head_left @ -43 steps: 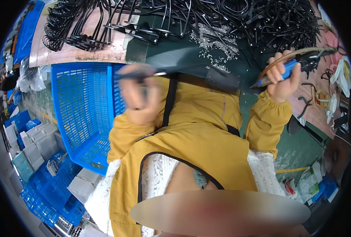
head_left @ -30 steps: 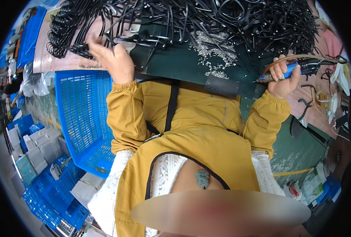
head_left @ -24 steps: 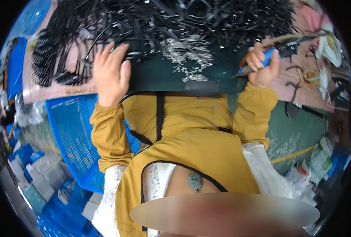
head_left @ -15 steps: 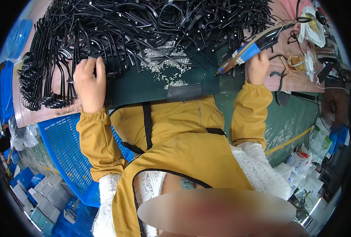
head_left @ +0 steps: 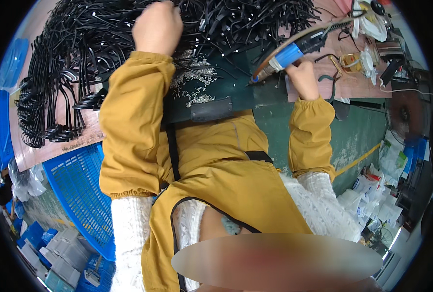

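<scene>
My right hand (head_left: pixel 304 80) is closed around an electric screwdriver (head_left: pixel 288 54) with a blue band, its tip pointing down-left, close above the dark green mat (head_left: pixel 240 90). My left hand (head_left: pixel 158 29) reaches over the big heap of black eyeglass temples (head_left: pixel 231 29) at the far side of the table; its fingers are mostly hidden and blurred. Between the hands a pile of tiny silvery screws (head_left: pixel 194 78) lies spread on the mat. At the mat's front edge sits a small black block (head_left: pixel 211 109). A small bunch of black temples (head_left: pixel 91 100) lies left of my left sleeve.
Rows of black temples (head_left: pixel 31 117) line the table's left end. Pliers (head_left: pixel 328 80) and a small container of amber liquid (head_left: pixel 351 62) are on the right, near a fan (head_left: pixel 405 117). A blue plastic basket (head_left: pixel 80 190) stands below the table at the left.
My left hand has moved from the table's left front up and away over the heap. The bunch of temples now shows where it was. The screwdriver remains in my right hand.
</scene>
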Demonstrator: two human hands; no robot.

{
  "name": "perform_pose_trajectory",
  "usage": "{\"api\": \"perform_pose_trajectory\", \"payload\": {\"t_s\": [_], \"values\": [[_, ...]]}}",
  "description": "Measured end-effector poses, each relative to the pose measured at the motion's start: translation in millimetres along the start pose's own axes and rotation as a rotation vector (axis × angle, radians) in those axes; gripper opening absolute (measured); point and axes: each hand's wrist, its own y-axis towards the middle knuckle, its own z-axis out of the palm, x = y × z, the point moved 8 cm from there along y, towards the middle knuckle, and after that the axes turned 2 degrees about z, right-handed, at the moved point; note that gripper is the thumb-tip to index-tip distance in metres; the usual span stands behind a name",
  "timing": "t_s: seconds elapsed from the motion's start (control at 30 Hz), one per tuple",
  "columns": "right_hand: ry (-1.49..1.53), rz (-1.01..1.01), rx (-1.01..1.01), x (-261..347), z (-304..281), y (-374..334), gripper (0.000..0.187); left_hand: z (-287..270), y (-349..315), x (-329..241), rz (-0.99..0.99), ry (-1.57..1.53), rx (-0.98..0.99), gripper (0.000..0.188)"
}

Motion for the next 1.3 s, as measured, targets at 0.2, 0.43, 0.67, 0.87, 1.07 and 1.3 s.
{"api": "perform_pose_trajectory", "payload": {"t_s": [0.2,0.43,0.67,0.87,1.07,1.3], "values": [[0.630,0.107,-0.385,1.5,-19.2,-65.2,0.011,-54.8,-21.7,50.9,-0.429,-0.890,0.052,0.062],[0.249,-0.389,0.052,89.3,95.9,-125.1,0.007,-43.7,-139.6,-86.5,-0.656,-1.763,0.315,0.063],[0.341,-0.317,0.157,94.6,128.5,-120.2,0.009,-48.0,-213.4,-93.9,-0.514,-1.604,-0.169,0.025],[0.660,-0.106,0.300,80.6,151.2,-114.3,0.015,-56.5,-251.1,-97.6,-0.271,-1.425,-0.083,0.058],[0.565,-0.090,0.257,87.3,152.0,-119.4,0.010,-54.3,-254.1,-93.0,-0.246,-1.251,-0.211,0.046],[0.447,-0.143,0.178,89.8,149.4,-124.0,0.009,-66.6,-234.6,-93.4,-0.434,-1.414,-0.209,0.051]]}}
